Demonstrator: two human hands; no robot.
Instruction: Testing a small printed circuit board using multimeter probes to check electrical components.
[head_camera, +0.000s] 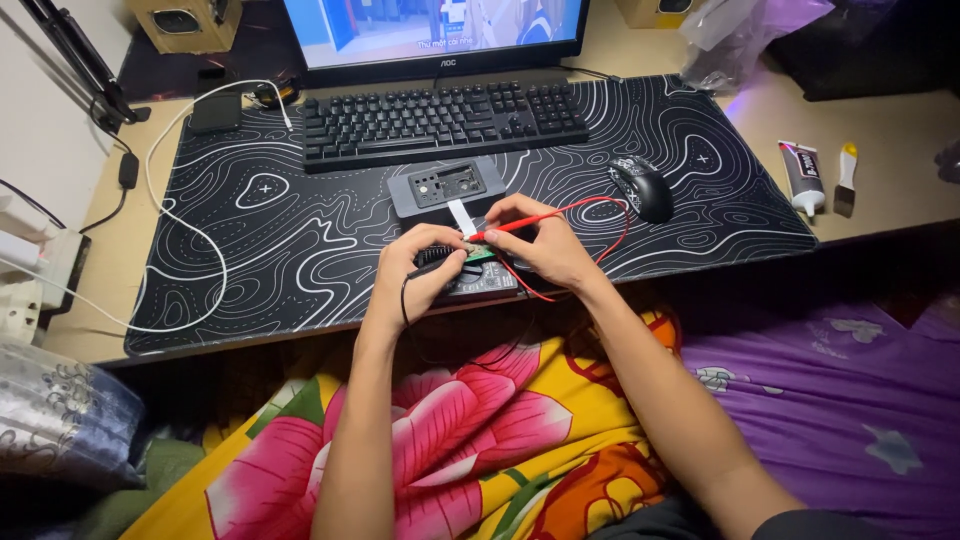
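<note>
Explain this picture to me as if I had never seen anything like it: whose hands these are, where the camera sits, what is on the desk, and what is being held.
There is no machine here, just a person's two bare hands, filmed by a camera worn on the head and looking down. The left hand holds a black probe against a small green circuit board. The right hand pinches a red probe with a red wire trailing from it, its tip at the same board. Under the hands lies a dark meter, and behind them an opened grey device. All this rests on a black patterned desk mat, along with a keyboard and a mouse. A monitor stands at the back.
</note>
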